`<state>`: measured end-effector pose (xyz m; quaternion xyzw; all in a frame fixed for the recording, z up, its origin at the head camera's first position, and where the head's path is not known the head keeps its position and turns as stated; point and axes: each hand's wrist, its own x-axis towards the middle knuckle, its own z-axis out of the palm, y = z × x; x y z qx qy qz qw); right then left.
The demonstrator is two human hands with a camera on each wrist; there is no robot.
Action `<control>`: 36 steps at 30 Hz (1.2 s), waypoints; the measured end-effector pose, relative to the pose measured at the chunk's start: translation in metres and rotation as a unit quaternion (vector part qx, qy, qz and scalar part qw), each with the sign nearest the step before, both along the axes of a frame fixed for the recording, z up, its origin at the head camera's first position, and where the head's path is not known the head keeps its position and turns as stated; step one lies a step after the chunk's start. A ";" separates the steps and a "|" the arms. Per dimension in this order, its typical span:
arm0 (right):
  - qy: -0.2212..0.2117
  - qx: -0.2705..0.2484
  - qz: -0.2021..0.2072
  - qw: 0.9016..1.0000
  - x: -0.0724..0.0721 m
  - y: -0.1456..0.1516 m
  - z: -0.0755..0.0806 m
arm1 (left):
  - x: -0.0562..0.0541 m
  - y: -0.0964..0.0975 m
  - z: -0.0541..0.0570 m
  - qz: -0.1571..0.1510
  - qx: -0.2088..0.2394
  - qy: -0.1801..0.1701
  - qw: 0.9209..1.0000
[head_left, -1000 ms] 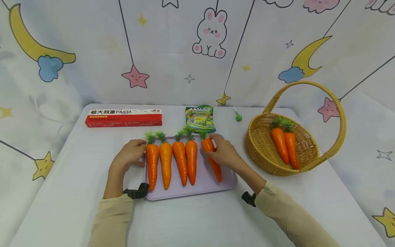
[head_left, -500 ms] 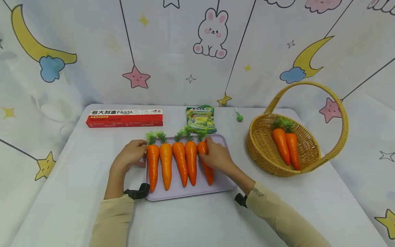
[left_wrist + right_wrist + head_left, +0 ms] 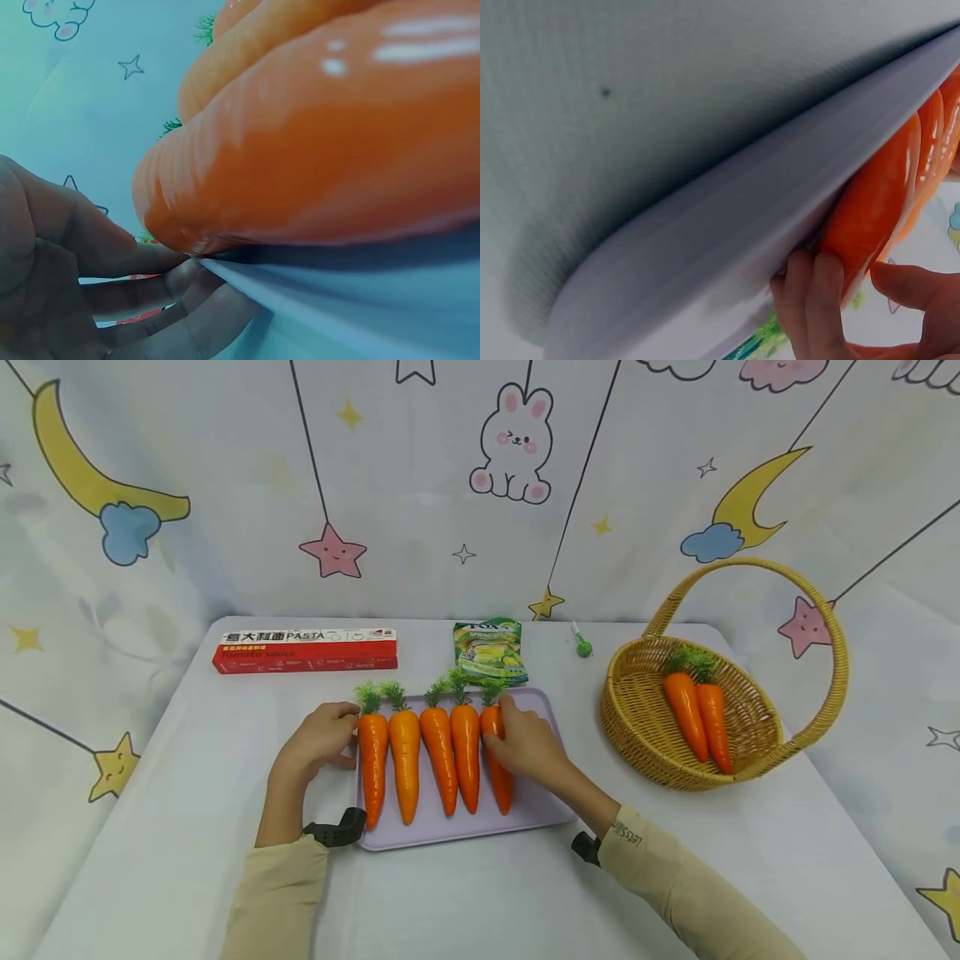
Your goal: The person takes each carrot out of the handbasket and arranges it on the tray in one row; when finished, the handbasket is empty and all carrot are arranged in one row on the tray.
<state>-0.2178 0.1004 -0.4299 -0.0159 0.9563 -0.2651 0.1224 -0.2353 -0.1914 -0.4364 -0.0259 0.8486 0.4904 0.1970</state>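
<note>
Several orange carrots with green tops lie side by side on a lilac tray (image 3: 536, 802). Between its thumb and fingers my right hand (image 3: 531, 742) grips the rightmost carrot (image 3: 497, 777), also seen in the right wrist view with the fingers (image 3: 821, 300) on its side. My left hand (image 3: 318, 739) is at the tray's left edge. Its fingertips touch the rim beside the leftmost carrot (image 3: 372, 768), as the left wrist view shows, where that carrot (image 3: 315, 142) rests close above the fingers.
A wicker basket (image 3: 637, 735) with a tall handle stands on the right and holds two carrots (image 3: 686, 714). Behind the tray are a red pasta box (image 3: 303, 652), a green packet (image 3: 489, 647) and a small green item (image 3: 582, 646).
My right hand has brought the rightmost carrot left, beside the others, and its tip has swung left to lie straighter. My left hand stays at the tray's edge.
</note>
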 end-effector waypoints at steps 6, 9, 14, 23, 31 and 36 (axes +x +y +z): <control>0.011 0.000 0.004 1.000 0.002 0.002 0.001 | 0.000 0.003 -0.001 -0.003 0.007 -0.010 1.000; 0.012 -0.003 0.007 1.000 0.003 0.003 0.001 | -0.001 0.004 -0.002 -0.005 0.007 -0.012 1.000; 0.010 -0.010 0.009 1.000 0.004 0.006 0.001 | -0.001 0.007 -0.003 -0.009 0.009 -0.011 1.000; 0.012 0.021 0.020 1.000 0.004 0.017 0.002 | -0.001 0.011 -0.006 -0.014 0.013 -0.010 1.000; 0.020 0.064 0.030 0.997 0.003 0.034 0.030 | 0.000 0.003 -0.006 -0.029 0.011 -0.003 1.000; 0.035 0.093 0.015 0.995 -0.001 0.053 0.074 | -0.001 -0.003 -0.003 -0.036 0.004 0.006 0.999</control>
